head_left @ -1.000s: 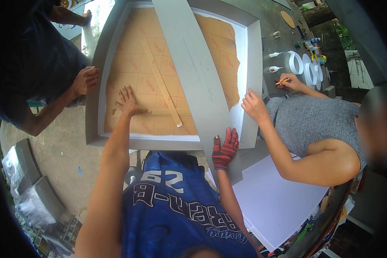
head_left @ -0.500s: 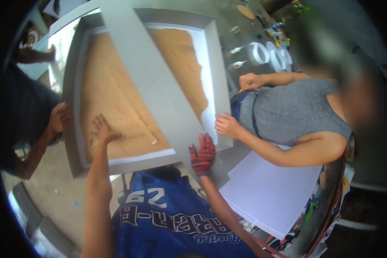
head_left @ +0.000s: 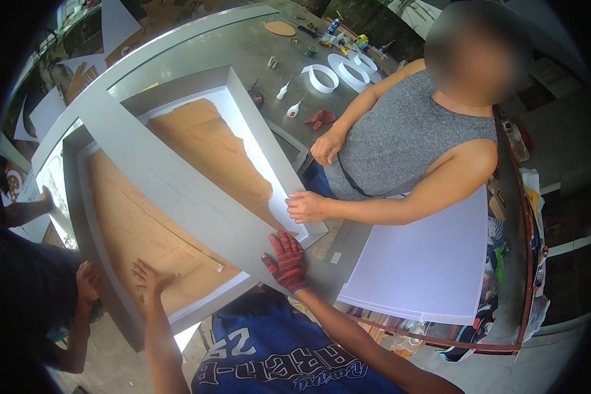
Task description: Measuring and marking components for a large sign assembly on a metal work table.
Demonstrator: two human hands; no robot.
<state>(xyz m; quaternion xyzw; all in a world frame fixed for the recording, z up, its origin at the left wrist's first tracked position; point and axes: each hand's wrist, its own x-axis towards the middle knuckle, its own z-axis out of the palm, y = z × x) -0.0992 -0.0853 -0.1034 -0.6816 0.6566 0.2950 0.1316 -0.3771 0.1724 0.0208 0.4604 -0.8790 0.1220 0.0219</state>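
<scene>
A large grey frame (head_left: 72,197) with raised walls lies before me, its inside lined with brown paper (head_left: 190,141) edged by white. Across it runs a wide flat grey strip (head_left: 171,174). My bare left hand (head_left: 149,276) rests with fingers spread on the brown paper in the left part, near a thin brown stick (head_left: 218,264). In a red-and-black striped glove, my right hand (head_left: 286,264) lies flat, fingers extended, on the near end of the grey strip. It appears to press on the strip, holding nothing visible.
On the right a co-worker's hand (head_left: 306,207) touches the frame's wall; another person's hand (head_left: 87,281) is at its left side. White rings (head_left: 320,79), white nozzle bottles (head_left: 294,108) and a red glove (head_left: 320,119) lie beyond. White sheets (head_left: 420,262) are stacked at right.
The view has turned, so the frame sits lower and more left. Both my hands stay on the frame and strip. The right co-worker's raised hand has lowered to the waist.
</scene>
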